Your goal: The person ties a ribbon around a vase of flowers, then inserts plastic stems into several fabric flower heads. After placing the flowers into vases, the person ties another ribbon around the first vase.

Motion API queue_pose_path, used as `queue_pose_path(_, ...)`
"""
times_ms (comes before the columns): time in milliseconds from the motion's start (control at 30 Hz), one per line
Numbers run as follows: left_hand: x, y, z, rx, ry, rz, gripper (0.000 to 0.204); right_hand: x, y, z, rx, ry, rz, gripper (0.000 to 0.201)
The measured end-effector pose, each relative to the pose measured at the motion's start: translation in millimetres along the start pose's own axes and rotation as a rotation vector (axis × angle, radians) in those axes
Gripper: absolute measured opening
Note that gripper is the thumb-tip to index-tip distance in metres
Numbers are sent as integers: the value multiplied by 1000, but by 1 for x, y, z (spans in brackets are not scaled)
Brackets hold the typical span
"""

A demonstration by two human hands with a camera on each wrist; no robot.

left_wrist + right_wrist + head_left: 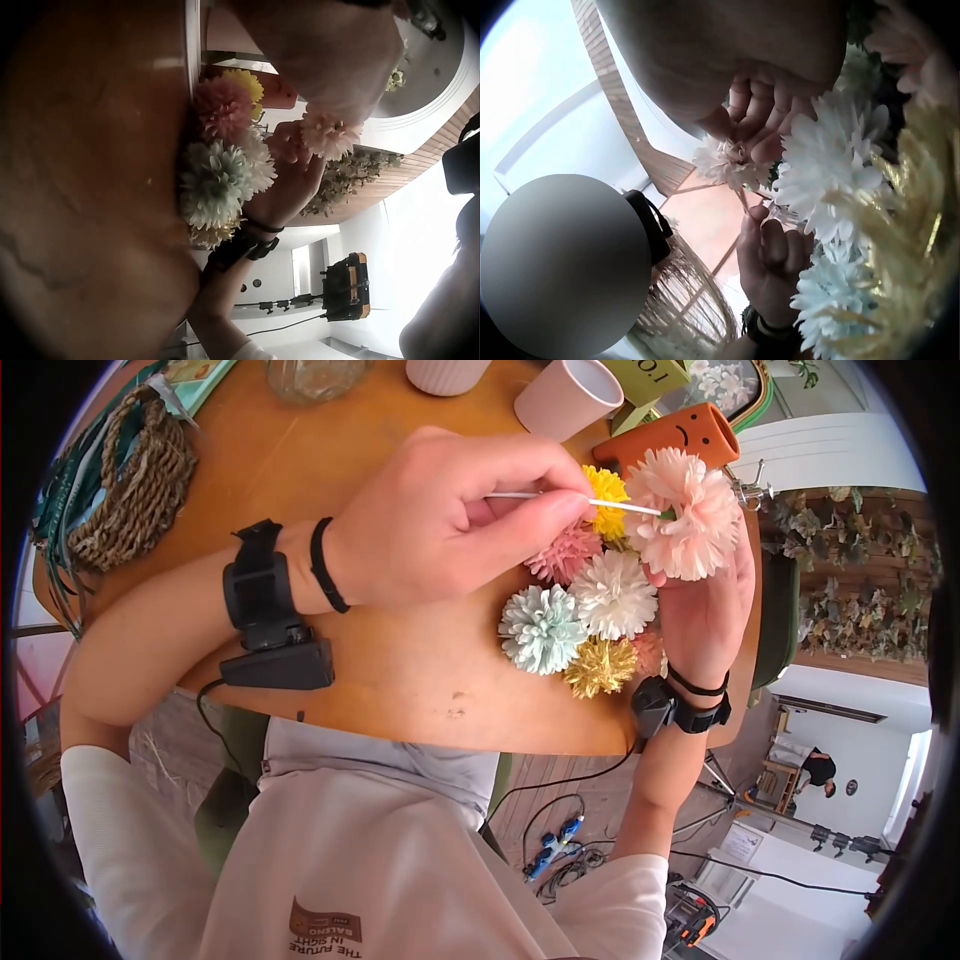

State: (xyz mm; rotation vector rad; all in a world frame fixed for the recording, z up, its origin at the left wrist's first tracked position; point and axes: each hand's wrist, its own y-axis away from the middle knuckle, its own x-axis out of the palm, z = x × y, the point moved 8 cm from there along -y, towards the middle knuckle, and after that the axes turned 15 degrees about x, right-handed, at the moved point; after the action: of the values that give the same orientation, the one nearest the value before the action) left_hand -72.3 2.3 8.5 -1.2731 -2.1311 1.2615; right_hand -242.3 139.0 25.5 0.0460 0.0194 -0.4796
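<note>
My left hand [450,525] pinches a thin white stem [630,507] between thumb and forefinger. The stem's tip meets the green base of a pale pink artificial flower [685,510]. Behind that flower, my right hand [710,605] holds the bloom in bent fingers; the right wrist view shows its thumb and fingers at the petals [727,161]. Just beside the right hand is a cluster of artificial flowers: a white one [612,595], a pale blue one [543,628], a gold one [600,667], a deeper pink one [565,552] and a yellow one [606,500].
An orange smiling-face pot [680,440] lies behind the flowers, near a white cup [568,398] and a green box [645,382]. Coiled rope [135,480] sits at the table's left. A glass jar [318,375] stands at the far edge. Another person [818,770] is in the background.
</note>
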Motion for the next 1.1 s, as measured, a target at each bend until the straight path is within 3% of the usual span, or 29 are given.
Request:
queue_pose_path(567, -1, -1, 0, 25, 2, -11, 12, 0, -3, -1, -25, -22, 29, 54)
queue_pose_path(667, -2, -1, 0, 11, 6, -3, 12, 11, -5, 7, -81, -139, 98, 29)
queue_pose_path(867, -1, 0, 2, -11, -10, 22, 12, 11, -3, 6, -73, -135, 76, 27)
queue_pose_path(967, -2, -1, 1, -2, -42, 41, 13, 1, -4, 0, -62, -13, 68, 54)
queue_pose_path(1100, -2, 1, 7, -37, -30, 39, 13, 4, -2, 4, -124, -14, 38, 36)
